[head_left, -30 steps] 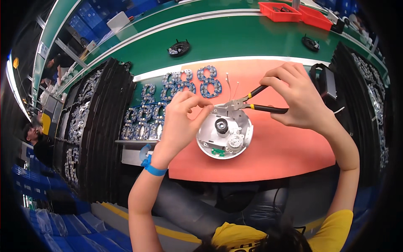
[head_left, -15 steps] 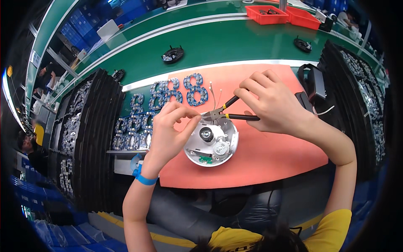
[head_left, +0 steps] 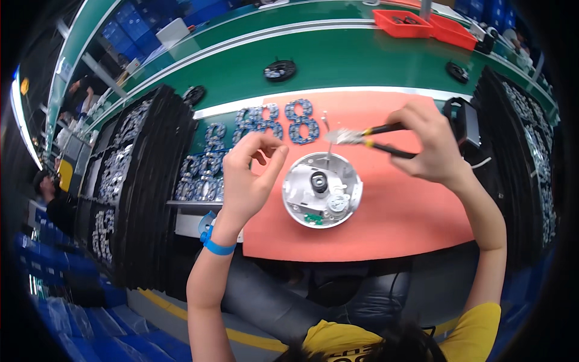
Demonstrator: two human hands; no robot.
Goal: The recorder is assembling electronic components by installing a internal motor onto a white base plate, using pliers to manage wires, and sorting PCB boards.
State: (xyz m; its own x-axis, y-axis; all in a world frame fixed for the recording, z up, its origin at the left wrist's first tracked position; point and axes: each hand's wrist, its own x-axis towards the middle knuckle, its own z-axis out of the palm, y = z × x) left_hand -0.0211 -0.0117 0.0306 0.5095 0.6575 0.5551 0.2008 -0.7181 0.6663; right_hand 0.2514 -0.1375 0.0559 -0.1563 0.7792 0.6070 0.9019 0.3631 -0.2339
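My right hand (head_left: 431, 145) grips cutting pliers (head_left: 386, 151) with black and yellow handles. Their blurred jaws lie over the thin wires (head_left: 329, 155) that rise from a round white housing (head_left: 356, 202); I cannot tell whether they touch. Inside the housing are a black round part (head_left: 319, 182), a white geared disc (head_left: 339, 203) and a small green board (head_left: 313, 218). To the left of the wires, my left hand (head_left: 247, 175) is raised, thumb and forefinger pinched together. Whatever they may hold is too small to make out. A blue band circles that wrist.
The housing rests on an orange mat (head_left: 398, 223). Blue figure-eight circuit boards (head_left: 301, 122) lie behind my left hand. Black tray stacks (head_left: 154, 193) flank both sides. Beyond are a green belt (head_left: 350, 60), black round parts (head_left: 280, 70) and red bins (head_left: 403, 24).
My left hand has come away from the wires and pliers' jaws. The pliers have drawn up and right, off the housing's rim. The whole view has shifted slightly.
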